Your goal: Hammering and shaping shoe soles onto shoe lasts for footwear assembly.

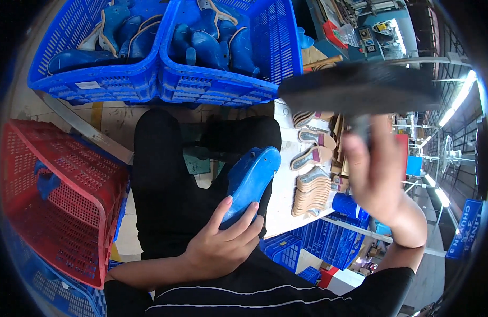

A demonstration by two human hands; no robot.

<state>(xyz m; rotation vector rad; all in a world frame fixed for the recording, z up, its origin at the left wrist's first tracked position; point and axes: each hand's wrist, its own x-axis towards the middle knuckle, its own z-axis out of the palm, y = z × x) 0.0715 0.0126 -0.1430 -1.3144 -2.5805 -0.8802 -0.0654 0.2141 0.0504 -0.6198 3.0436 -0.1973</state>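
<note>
A blue shoe last [253, 177] lies sole up across my thigh, its rounded end pointing away from me. My left hand [223, 245] is closed round its near end, fingers and thumb along the sides. Raised to the right, my right hand [379, 174] grips a hammer [360, 87] by its handle. The hammer's broad dark head is high above the last and apart from it; it looks close to the camera and blurred. My palm hides most of the handle.
Two blue crates [217, 87] of blue lasts stand ahead. A red crate [69, 158] lies tipped at the left with a blue piece inside. On the white table [282, 203] at the right are stacked insoles [311, 193]. More blue crates [328, 240] stand below it.
</note>
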